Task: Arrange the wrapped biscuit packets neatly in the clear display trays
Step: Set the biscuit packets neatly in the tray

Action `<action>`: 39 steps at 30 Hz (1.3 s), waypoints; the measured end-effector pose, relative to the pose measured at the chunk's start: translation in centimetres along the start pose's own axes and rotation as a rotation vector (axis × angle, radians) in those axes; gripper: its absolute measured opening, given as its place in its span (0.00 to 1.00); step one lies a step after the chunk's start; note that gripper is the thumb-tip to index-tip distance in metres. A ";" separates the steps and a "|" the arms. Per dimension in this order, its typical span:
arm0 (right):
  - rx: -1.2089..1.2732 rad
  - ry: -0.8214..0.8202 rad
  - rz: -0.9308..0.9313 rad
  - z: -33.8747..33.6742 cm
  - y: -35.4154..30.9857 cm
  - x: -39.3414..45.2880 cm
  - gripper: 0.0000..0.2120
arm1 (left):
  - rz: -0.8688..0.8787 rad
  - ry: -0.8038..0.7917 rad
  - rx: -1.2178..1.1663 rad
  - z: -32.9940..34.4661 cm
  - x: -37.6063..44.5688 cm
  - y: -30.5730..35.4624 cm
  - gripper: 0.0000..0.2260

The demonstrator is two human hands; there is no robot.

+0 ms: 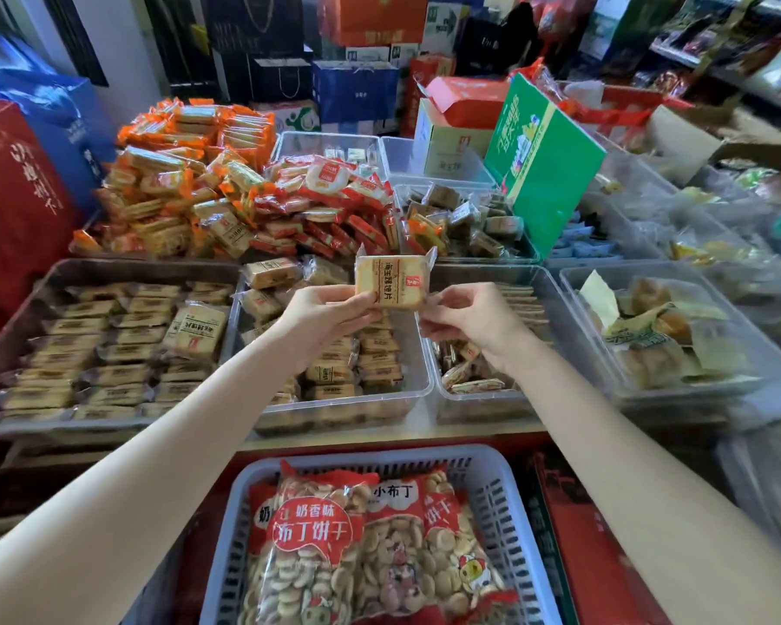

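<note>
Biscuit packet (391, 281) held up at centre, label facing out, prob. to check orientation. Left hand (330, 315) pinches its lower left edge; right hand (467, 320) fingers curled at its right corner. 9 o'clock tray (28, 309): neat rows. Middle tray (418, 354): part-filled. 3 o'clock tray (578, 281): loose pastries.

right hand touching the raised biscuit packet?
Cannot tell. In the head view, the right hand's fingertips reach the square clear-wrapped biscuit packet's edge; contact unclear.
</note>
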State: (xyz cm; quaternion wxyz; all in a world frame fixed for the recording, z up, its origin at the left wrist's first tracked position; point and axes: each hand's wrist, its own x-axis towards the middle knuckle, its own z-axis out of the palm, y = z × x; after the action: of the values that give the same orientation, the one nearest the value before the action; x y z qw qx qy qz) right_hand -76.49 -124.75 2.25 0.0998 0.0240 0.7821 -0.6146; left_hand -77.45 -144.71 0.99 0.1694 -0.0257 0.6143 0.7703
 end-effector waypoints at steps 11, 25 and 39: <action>-0.067 0.061 0.022 -6.7 2.1 -3.6 0.06 | -0.037 0.020 0.233 6.3 -0.5 -1.6 0.03; -0.114 0.647 0.021 -20.5 10.3 -11.1 0.11 | -0.075 -0.102 0.344 23.5 0.6 -9.1 0.06; 0.286 0.788 0.333 -28.5 22.0 -23.3 0.15 | 0.075 -0.614 0.835 35.3 -0.1 -17.8 0.07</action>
State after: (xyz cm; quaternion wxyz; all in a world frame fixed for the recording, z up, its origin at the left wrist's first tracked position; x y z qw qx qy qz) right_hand -53.74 -89.87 -8.05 -0.1124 0.3955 0.6530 -0.6361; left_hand -66.15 -107.69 -7.06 0.3098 0.2931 0.7918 0.4372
